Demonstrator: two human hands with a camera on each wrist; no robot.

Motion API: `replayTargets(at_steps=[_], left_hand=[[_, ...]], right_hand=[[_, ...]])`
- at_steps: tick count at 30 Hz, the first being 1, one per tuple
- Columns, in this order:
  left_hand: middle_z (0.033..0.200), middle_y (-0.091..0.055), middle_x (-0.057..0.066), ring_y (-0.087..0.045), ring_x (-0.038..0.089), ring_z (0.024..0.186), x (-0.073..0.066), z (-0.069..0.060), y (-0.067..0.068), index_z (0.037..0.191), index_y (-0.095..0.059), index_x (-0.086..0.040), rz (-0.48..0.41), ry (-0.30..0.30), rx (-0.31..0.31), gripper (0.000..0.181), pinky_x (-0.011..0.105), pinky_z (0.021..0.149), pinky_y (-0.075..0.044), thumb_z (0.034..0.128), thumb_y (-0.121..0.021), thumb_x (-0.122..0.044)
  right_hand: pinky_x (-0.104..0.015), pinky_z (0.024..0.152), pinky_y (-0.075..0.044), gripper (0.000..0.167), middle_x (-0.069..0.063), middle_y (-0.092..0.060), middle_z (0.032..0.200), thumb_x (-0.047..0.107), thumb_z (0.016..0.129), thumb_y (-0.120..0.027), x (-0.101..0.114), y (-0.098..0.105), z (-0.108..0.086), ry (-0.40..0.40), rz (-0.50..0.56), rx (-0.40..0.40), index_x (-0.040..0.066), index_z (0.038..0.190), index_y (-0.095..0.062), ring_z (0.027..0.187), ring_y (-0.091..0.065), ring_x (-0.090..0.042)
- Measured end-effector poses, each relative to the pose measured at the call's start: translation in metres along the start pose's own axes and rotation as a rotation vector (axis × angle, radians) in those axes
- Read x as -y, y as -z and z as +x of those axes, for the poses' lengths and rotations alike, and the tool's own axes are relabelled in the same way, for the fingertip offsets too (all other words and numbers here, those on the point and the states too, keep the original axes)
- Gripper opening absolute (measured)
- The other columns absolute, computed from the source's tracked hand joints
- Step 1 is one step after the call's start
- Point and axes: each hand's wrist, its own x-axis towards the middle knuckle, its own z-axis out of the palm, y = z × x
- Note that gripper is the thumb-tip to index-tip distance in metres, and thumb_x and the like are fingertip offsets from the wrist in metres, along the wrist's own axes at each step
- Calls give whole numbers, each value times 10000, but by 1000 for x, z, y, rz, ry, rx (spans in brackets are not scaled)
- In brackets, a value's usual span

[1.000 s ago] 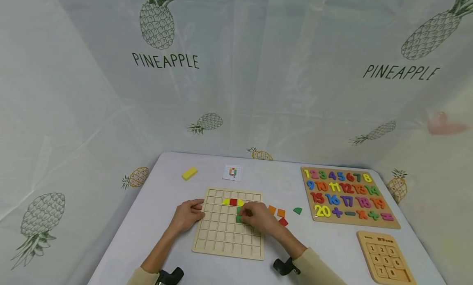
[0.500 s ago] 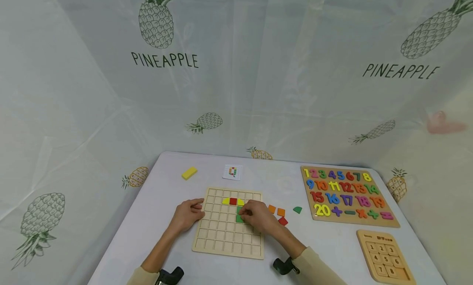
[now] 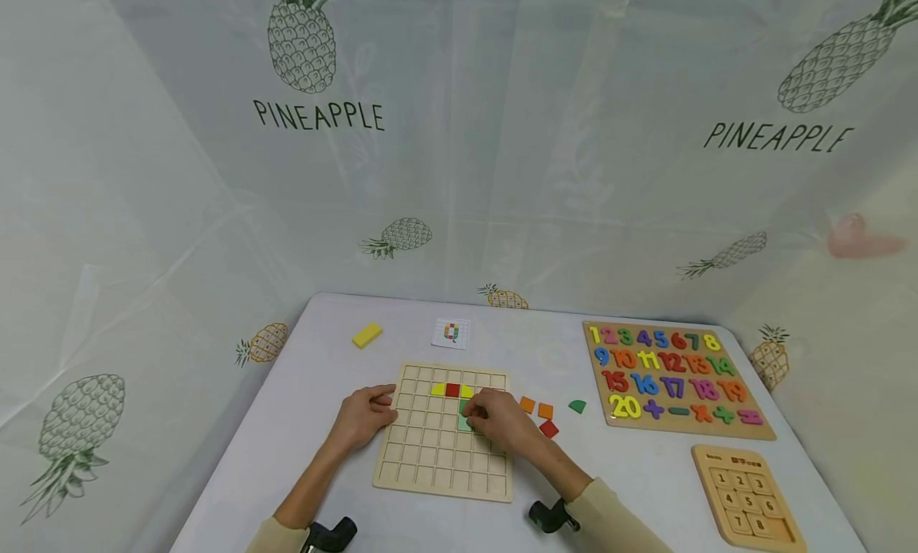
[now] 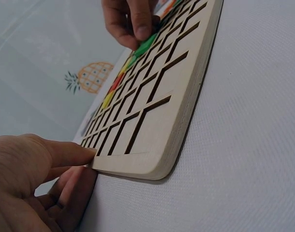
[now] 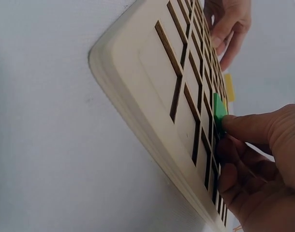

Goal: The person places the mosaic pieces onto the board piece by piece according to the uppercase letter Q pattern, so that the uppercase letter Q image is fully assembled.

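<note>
Green and tilted, the tile [image 5: 218, 108] our right hand [image 3: 498, 418] pinches lies toward the right edge of the wooden grid board [image 3: 437, 495], our left hand [image 3: 364, 418] gripping its left.

The right hand's grip [image 5: 281, 162], lower right, pinches a green tile [image 5: 218, 108] at a wooden grid board [image 5: 133, 72]; the left hand's grip [image 5: 233, 25] is upper right.
</note>
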Motion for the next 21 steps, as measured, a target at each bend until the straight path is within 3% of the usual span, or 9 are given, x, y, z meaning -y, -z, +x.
replayTargets(at_steps=[21], left_hand=[[1029, -674, 44, -690, 161, 907, -1, 0, 0, 1326, -646, -25, 2, 10, 6, 521, 334, 780, -556, 829, -789, -86]], right_hand=[[-219, 712, -477, 63, 121, -607, 866, 178, 916, -744, 0, -1, 0, 18, -49, -4, 155, 967, -772, 780, -513, -52]])
